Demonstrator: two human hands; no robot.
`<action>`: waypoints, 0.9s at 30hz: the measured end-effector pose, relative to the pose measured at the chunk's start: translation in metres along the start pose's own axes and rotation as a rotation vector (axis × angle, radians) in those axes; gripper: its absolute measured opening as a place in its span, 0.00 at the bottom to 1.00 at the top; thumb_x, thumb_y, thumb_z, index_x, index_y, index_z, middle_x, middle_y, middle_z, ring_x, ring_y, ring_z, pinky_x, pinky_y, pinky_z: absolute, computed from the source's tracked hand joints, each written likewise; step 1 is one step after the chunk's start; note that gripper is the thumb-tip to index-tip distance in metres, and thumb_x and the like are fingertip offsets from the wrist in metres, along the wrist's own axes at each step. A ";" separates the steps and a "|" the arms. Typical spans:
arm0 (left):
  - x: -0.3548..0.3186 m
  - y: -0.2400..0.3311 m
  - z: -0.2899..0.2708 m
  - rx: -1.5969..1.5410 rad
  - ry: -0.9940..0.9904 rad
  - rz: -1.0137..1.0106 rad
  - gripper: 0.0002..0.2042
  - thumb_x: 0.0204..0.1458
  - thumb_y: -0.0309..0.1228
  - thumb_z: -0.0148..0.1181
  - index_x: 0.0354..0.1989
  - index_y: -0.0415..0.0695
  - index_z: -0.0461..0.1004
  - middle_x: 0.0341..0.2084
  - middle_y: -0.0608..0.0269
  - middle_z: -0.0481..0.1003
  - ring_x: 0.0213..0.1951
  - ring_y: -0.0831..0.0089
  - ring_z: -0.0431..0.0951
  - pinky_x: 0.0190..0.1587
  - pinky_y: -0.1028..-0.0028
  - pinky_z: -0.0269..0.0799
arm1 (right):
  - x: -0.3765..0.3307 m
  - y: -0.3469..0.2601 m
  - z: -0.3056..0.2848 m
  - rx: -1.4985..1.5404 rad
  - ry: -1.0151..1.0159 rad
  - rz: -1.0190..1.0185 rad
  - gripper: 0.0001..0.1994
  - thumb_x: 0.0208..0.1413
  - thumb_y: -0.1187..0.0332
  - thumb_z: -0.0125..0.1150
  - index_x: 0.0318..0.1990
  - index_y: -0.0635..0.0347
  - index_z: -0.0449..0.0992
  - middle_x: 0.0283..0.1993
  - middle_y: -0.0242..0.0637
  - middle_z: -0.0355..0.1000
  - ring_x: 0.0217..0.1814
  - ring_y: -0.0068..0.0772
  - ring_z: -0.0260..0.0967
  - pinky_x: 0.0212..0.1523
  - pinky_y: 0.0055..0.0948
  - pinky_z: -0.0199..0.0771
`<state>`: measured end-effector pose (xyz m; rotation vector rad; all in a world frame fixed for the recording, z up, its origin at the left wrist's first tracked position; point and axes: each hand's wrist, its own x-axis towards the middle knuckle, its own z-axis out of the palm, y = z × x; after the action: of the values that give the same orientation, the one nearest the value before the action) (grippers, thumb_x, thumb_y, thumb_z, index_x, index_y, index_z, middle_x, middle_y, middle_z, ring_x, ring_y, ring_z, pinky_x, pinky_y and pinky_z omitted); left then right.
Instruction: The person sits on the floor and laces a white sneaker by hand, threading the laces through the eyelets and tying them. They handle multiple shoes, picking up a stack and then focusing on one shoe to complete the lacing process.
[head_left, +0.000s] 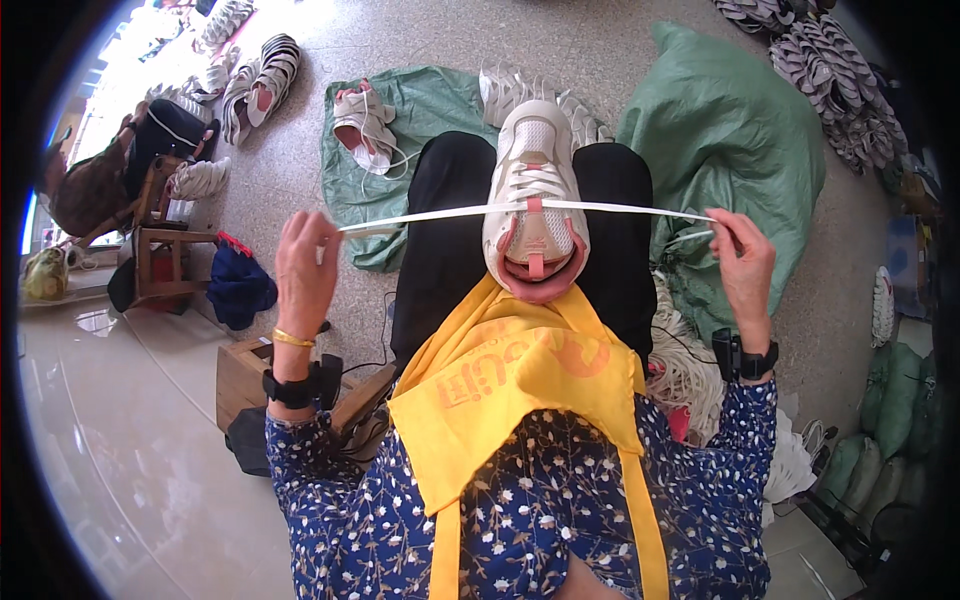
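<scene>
A white and pink sneaker rests on my lap between my knees, toe pointing away. A flat white shoelace runs through it and stretches out taut to both sides. My left hand pinches the lace's left end, raised at the left of the shoe. My right hand grips the right end, raised at the right. A yellow apron covers my lap under the shoe's heel.
A green sack bulges at the right, and a flat green sheet with another sneaker lies ahead. Several shoes are piled at the far left and far right. A wooden stool and a low box stand to my left. Loose white laces lie by my right knee.
</scene>
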<state>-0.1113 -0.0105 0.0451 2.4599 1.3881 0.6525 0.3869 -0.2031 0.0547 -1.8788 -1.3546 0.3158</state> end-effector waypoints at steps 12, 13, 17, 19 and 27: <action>-0.022 -0.128 -0.038 0.028 0.089 -0.230 0.07 0.59 0.23 0.64 0.34 0.37 0.70 0.20 0.60 0.67 0.23 0.74 0.65 0.28 0.71 0.65 | -0.013 0.081 -0.056 -0.287 0.019 0.073 0.11 0.65 0.74 0.58 0.50 0.64 0.84 0.37 0.39 0.83 0.31 0.22 0.78 0.32 0.23 0.74; -0.021 -0.130 -0.040 0.020 0.100 -0.226 0.07 0.59 0.23 0.64 0.34 0.37 0.70 0.20 0.60 0.67 0.23 0.74 0.65 0.28 0.71 0.65 | -0.012 0.080 -0.058 -0.283 0.019 0.150 0.11 0.65 0.74 0.58 0.50 0.64 0.84 0.36 0.39 0.83 0.31 0.22 0.78 0.32 0.24 0.75; -0.017 -0.131 -0.047 0.063 0.087 -0.255 0.08 0.59 0.23 0.64 0.34 0.37 0.70 0.20 0.60 0.67 0.23 0.74 0.64 0.29 0.71 0.66 | -0.007 0.090 -0.067 -0.248 0.025 0.260 0.11 0.65 0.75 0.58 0.49 0.64 0.84 0.34 0.39 0.83 0.30 0.25 0.80 0.33 0.27 0.78; -0.012 -0.131 -0.049 0.074 0.086 -0.260 0.07 0.59 0.23 0.64 0.34 0.37 0.70 0.21 0.59 0.69 0.23 0.72 0.67 0.30 0.69 0.67 | -0.006 0.099 -0.071 -0.255 0.032 0.240 0.11 0.65 0.75 0.58 0.49 0.64 0.84 0.34 0.40 0.82 0.30 0.27 0.80 0.33 0.28 0.79; 0.003 -0.137 -0.059 0.244 0.074 -0.090 0.05 0.56 0.20 0.62 0.36 0.37 0.71 0.26 0.53 0.76 0.29 0.60 0.79 0.35 0.64 0.73 | -0.005 0.120 -0.078 -0.351 0.029 0.199 0.08 0.63 0.74 0.59 0.43 0.65 0.83 0.29 0.43 0.81 0.28 0.31 0.80 0.32 0.30 0.78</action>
<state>-0.2414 0.0628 0.0400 2.5591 1.6877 0.5897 0.5141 -0.2575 0.0198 -2.3072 -1.2667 0.1554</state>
